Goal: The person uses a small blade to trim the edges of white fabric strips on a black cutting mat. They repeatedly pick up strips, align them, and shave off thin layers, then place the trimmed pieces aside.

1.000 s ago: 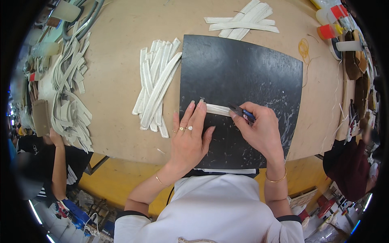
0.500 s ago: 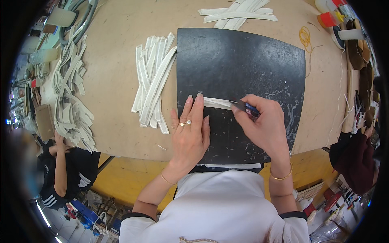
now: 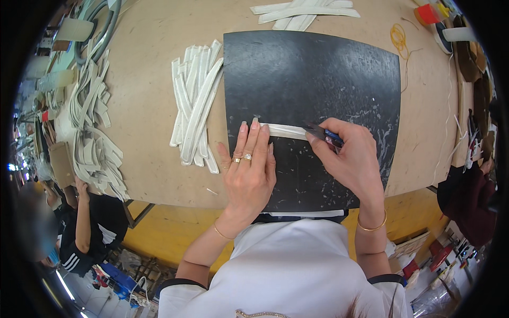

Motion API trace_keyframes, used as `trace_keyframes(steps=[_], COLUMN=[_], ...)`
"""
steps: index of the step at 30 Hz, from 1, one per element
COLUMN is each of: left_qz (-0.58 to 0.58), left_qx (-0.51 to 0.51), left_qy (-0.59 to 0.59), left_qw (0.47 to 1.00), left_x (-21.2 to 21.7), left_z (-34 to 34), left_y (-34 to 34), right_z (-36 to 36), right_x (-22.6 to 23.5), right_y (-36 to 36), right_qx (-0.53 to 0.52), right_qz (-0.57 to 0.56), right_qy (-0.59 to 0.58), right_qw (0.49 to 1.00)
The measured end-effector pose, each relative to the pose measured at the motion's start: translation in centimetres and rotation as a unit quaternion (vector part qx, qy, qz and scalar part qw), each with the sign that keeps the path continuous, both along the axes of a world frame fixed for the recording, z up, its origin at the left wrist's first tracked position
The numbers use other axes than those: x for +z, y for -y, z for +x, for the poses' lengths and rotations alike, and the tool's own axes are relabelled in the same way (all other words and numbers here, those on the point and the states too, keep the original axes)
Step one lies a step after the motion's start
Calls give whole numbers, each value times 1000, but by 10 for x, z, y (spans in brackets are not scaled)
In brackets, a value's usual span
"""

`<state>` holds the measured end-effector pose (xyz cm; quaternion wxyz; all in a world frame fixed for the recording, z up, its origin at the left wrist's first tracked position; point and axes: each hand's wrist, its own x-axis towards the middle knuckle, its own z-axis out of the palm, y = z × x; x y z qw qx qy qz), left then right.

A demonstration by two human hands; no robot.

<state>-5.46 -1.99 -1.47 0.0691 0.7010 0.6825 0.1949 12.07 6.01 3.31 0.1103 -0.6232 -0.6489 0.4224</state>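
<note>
White strip [image 3: 283, 130] flat on black cutting mat [image 3: 318, 69], long axis left-right, slight downward slope toward right. Left hand [image 3: 248, 172] flat, fingers extended, fingertips [image 3: 254, 126] pressing strip's left end. Right hand [image 3: 350, 156] clenched around small blue-handled tool [image 3: 321, 132], tip touching strip's right end. Stack of white strips [image 3: 195, 100] left of mat on tan table [image 3: 148, 132]; more strips [image 3: 302, 10] above mat.

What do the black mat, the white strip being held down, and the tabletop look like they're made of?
Black mat: looks like matte rubber or plastic sheet, scuffed with pale smears.
White strip, pinned by the left hand while the right hand works a small tool on it: probably thin, flexible leather or synthetic.
Tabletop: seemingly bare, unvarnished board, tan and dull.
</note>
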Motion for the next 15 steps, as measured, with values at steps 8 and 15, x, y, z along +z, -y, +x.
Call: trace_keyframes(steps=[8, 15], left_qz=[24, 5], left_qx=[0, 0], left_qy=[29, 40], left_qw=[999, 999], left_x=[-6, -3], left_z=[-5, -2], left_y=[0, 1], right_z=[0, -5], right_x=[-1, 13], right_y=[0, 2], right_qx=[12, 4], right_qz=[-2, -8], right_qy=[10, -74], right_qw=[1000, 997])
